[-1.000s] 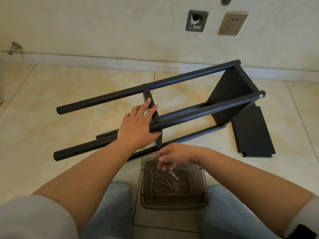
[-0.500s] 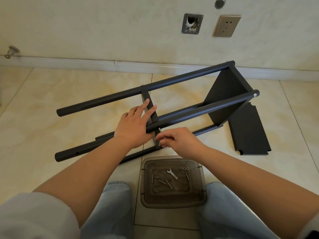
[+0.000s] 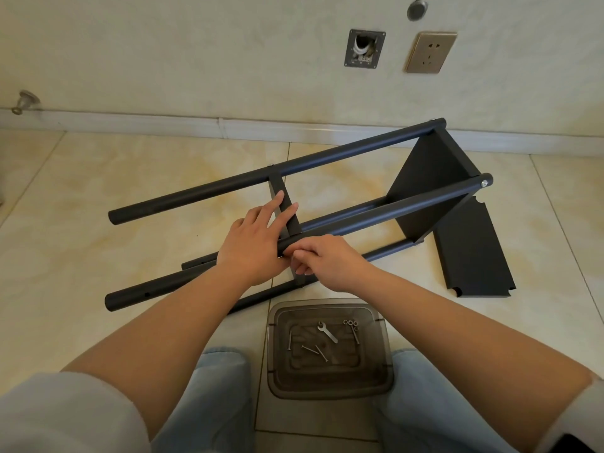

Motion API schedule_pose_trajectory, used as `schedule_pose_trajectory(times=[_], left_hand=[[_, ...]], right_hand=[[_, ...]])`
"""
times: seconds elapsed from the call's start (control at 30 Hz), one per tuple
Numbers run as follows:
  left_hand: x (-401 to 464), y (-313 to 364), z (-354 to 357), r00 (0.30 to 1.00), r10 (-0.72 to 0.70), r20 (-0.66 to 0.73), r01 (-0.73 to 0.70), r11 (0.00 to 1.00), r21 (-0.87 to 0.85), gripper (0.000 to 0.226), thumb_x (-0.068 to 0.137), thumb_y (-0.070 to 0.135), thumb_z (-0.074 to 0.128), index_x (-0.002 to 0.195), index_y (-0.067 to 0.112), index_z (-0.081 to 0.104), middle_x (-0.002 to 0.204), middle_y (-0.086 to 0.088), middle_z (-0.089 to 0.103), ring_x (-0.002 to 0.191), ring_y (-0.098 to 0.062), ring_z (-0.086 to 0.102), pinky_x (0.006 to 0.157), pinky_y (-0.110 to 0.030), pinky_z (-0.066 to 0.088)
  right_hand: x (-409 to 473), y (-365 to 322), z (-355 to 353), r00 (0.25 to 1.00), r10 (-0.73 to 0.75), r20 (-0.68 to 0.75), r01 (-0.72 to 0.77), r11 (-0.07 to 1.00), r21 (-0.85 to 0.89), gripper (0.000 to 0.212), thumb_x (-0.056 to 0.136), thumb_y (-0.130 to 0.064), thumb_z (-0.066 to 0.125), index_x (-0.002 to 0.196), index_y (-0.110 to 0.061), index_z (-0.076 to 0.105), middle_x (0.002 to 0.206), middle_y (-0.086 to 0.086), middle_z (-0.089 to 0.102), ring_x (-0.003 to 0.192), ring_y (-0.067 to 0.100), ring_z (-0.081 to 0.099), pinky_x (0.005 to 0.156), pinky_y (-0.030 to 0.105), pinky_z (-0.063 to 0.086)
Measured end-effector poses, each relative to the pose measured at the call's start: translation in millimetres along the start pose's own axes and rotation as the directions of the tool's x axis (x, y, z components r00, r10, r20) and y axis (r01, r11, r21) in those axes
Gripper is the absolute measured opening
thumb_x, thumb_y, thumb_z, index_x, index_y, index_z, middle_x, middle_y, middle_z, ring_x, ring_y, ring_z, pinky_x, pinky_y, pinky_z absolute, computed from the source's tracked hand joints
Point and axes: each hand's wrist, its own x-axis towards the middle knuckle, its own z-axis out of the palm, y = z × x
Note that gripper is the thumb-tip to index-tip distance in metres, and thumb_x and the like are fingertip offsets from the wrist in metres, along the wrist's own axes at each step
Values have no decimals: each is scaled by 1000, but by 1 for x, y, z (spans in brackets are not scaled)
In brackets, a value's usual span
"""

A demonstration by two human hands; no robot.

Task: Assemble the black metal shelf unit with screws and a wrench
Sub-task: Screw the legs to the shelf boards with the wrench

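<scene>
The black shelf frame [image 3: 392, 210] lies on its side on the tiled floor, with four tubes joined by an end panel [image 3: 428, 191] and a narrow middle panel [image 3: 287, 204]. My left hand [image 3: 251, 243] lies over the near upper tube, fingers stretched along the middle panel, steadying it. My right hand [image 3: 330, 259] is pinched shut at the tube just beside the left thumb. What it pinches is hidden. A small silver wrench [image 3: 327, 332], loose screws [image 3: 313, 349] and nuts [image 3: 350, 323] lie in a smoky plastic tray [image 3: 327, 392] between my knees.
A loose black shelf panel [image 3: 470, 253] lies flat on the floor to the right of the frame. The wall and skirting board [image 3: 196, 124] run close behind the frame. A door stop [image 3: 24, 101] sticks out at far left.
My right hand rose out of the tray with its fingers pinched and moved up to the near tube beside my left hand. The left hand stayed on the frame.
</scene>
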Motion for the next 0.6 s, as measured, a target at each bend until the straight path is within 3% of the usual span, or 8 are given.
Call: schedule_pose_trajectory(times=[0.2,0.33,0.47,0.6], left_hand=[[1,0,2,1000,-4,-8,4,1000,-9,82,88,57,49,149,37,-2,158,7,-10,142,-22,13,112,-39,26],[0,0,1,1000,-6,-3,6,1000,-15,82,88,56,49,149,37,-1,158,7,-10,142,-22,13,112,-39,26],[0,0,1,1000,-5,-9,5,1000,-13,81,88,57,48,149,37,0,158,7,-10,142,-21,13,112,-39,25],[0,1,0,1000,-9,-1,9,1000,-14,81,88,53,50,149,37,-1,158,7,-10,142,-22,13,113,-39,25]], right_hand=[[-1,1,8,988,17,-155,-4,997,79,24,100,-16,41,105,-13,64,86,-1,67,81,12,64,85,31,52],[1,2,12,978,13,-208,-3,999,45,21,100,-18,43,99,-15,63,82,-3,65,77,10,61,79,25,51],[2,4,19,958,129,-255,-52,956,288,20,99,-16,44,94,-18,62,73,-5,62,68,6,58,68,17,48],[1,4,20,965,40,-257,-23,997,69,19,100,-18,42,97,-17,60,80,-5,58,75,9,54,68,17,43]])
